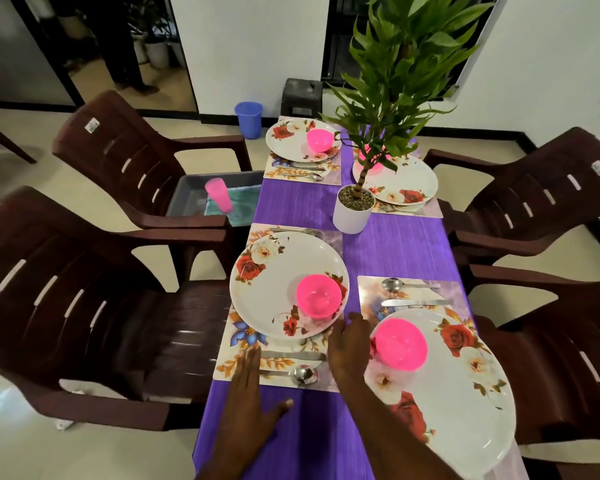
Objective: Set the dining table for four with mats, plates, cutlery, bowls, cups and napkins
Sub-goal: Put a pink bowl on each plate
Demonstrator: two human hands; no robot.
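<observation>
Head view: 4 plates [284, 282], 4 pink bowls [318, 296].

Purple-clothed table [395, 244], four floral mats, each with a floral plate and pink bowl. Near-left plate [278, 282] at 9 o'clock of centre, bowl [318, 295] on its right edge; knife [293, 355] and spoon [303, 374] on the mat [236, 362] below it. Left hand [252, 389] flat, fingers straight, fingertips on that mat's near edge. Right hand [349, 344] open between the near-left plate and the near-right plate [465, 393] at 5 o'clock. Potted plant [355, 209] at centre. Pink cup [219, 195] in a grey tub [187, 195] on the far-left chair [125, 157], 10 o'clock.
</observation>
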